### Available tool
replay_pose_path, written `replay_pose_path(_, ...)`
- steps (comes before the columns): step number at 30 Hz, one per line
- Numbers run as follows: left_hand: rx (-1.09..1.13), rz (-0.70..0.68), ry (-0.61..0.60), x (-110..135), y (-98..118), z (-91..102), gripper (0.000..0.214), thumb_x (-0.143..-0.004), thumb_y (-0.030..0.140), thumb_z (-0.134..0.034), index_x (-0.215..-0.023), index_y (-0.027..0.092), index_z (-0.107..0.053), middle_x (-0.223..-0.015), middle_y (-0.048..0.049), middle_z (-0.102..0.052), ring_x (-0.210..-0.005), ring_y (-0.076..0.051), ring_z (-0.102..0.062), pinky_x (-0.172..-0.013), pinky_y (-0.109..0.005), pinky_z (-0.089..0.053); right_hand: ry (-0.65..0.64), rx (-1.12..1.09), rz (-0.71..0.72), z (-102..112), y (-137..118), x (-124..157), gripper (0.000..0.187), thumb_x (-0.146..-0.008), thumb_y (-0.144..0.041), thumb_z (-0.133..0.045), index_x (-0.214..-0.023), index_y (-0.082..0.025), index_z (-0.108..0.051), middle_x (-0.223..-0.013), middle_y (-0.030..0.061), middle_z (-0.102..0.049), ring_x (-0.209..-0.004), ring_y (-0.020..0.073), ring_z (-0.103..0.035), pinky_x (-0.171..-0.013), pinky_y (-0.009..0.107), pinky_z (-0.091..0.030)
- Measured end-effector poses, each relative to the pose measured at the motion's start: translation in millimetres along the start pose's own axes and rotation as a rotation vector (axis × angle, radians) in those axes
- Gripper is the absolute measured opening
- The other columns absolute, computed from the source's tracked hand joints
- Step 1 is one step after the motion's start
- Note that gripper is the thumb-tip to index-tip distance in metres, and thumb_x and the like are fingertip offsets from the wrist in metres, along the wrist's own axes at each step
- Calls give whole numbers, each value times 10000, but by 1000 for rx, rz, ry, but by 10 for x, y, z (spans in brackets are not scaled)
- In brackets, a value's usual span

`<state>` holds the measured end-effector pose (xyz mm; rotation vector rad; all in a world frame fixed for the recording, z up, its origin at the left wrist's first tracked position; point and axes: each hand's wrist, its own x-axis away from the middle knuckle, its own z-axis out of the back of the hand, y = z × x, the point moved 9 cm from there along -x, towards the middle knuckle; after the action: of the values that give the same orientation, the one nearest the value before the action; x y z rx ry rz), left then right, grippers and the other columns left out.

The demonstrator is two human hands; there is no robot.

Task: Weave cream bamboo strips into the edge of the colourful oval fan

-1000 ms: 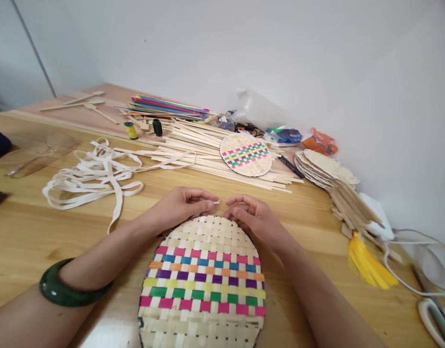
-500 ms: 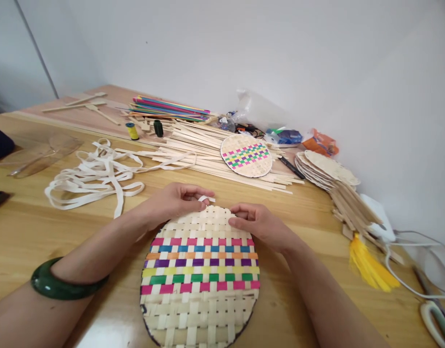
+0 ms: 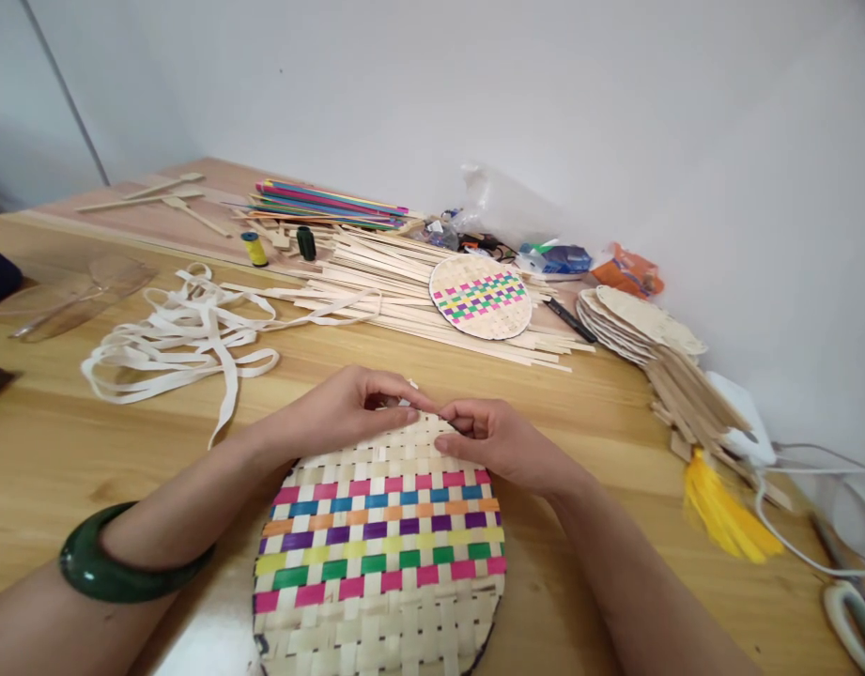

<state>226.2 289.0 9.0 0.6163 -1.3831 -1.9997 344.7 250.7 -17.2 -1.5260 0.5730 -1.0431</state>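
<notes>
A woven oval bamboo mat (image 3: 379, 554) with coloured bands lies flat on the wooden table (image 3: 66, 441) right in front of me. My left hand (image 3: 347, 408) and my right hand (image 3: 488, 441) meet at its far edge. Both pinch a small pale strip end (image 3: 412, 385) that sticks up from the rim there. The fingers of each hand are curled and pressed together. A dark green bangle (image 3: 118, 568) circles my left wrist.
A tangle of white ribbon (image 3: 185, 333) lies to the left. Behind are loose bamboo strips (image 3: 376, 282), coloured strips (image 3: 326, 205), a second woven oval (image 3: 483, 296), two thread spools (image 3: 253, 249), stacked fans (image 3: 643, 324) with a yellow tassel (image 3: 720, 507), and scissors (image 3: 851, 610) at the right edge.
The mat has slid a little left and towards me. My two hands have come together at its far edge and now pinch the strip end between them.
</notes>
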Motion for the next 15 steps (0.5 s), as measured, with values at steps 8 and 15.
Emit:
replay_pose_path(8,2,90,-74,23,-54,-54,315,-882,378,-607,-1114,224,-754,-1020,-34,-795,-813,-209,-694,-645,-265,-511,-19,-70,-37,-22,37,6,157,-832,-320,-739,-898,-184,-696,-835,-15,-659,-708,107,-570,-668,242,-433)
replay_pose_path(15,-1,87,-104,28,-39,-66,287,-872,392,-627,-1070,237,-767,-1015,-28,-793,-874,-229,-700,-674,-273,-511,-50,-63,-24,-54,21,-3,150,-847,-303,-722,-937,-184,-704,-871,-8,-673,-740,110,-586,-697,246,-448)
